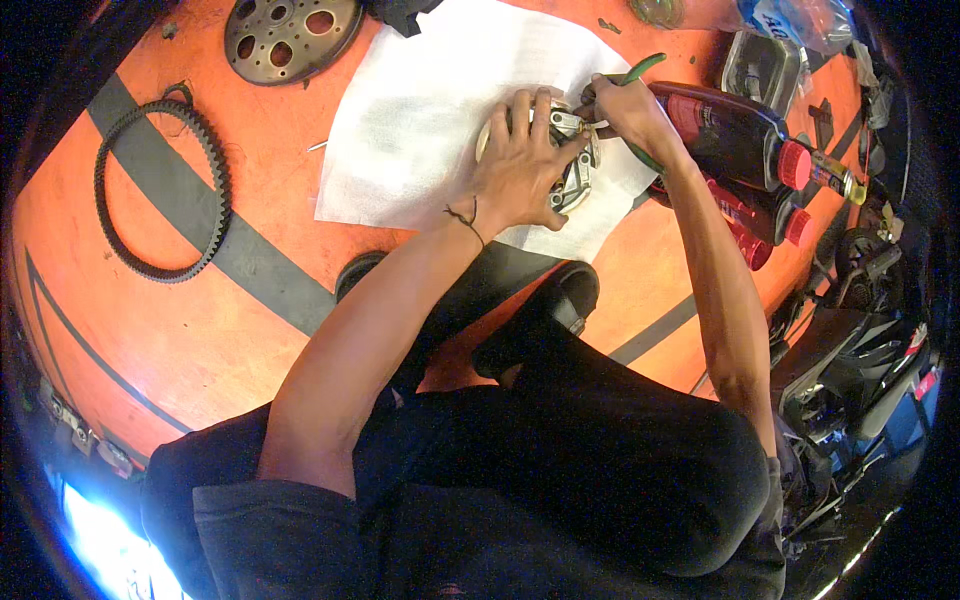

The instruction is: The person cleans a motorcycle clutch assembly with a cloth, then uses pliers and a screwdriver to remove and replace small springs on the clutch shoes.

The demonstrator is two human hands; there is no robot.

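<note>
Warm dim light, lower-left glare, dark fisheye-bent rim, slight blur.

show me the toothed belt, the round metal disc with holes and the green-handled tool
toothed belt (pixel 214 190), head view, on its right-hand run
metal disc with holes (pixel 262 48), head view, on its face between holes
green-handled tool (pixel 642 68), head view, on the green grip

Orange floor (pixel 200 330) w/ grey stripes carries everything. On it: 1 toothed black belt loop (pixel 160 190) at left, 1 perforated metal disc (pixel 290 35) up top, white paper sheet (pixel 420 130) in centre, red bottles (pixel 735 135) lying at right.
</note>
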